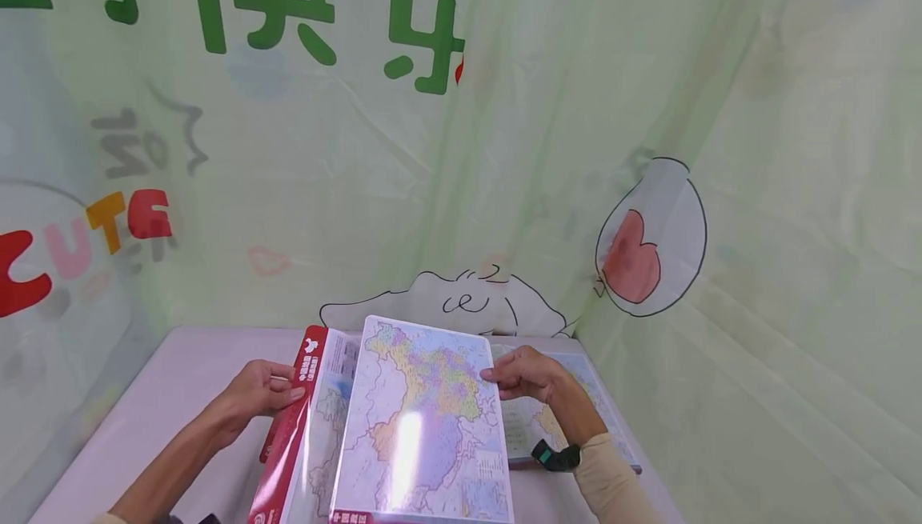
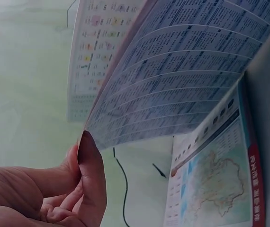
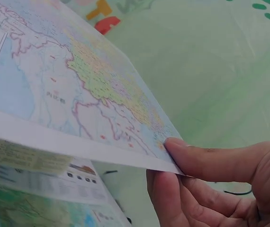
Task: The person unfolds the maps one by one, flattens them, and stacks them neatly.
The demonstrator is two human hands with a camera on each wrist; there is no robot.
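My left hand (image 1: 255,392) pinches the edge of a glossy map sheet with a red border (image 1: 288,448), held on the left. From the left wrist view, thumb and finger of the left hand (image 2: 90,184) grip that sheet's edge, and columns of small print (image 2: 173,80) show on its face. A second glossy map sheet (image 1: 432,380), coloured by region and shiny with glare, is raised in front of me. My right hand (image 1: 529,372) holds this one by its right edge. The right wrist view has the right hand (image 3: 211,179) pinching a corner of the coloured map (image 3: 92,80).
On the right of the pale table (image 1: 194,364) lies another map (image 1: 605,396), partly behind the right arm. A curtain (image 1: 346,172) with printed green characters and cartoon drawings hangs behind the table and along both sides.
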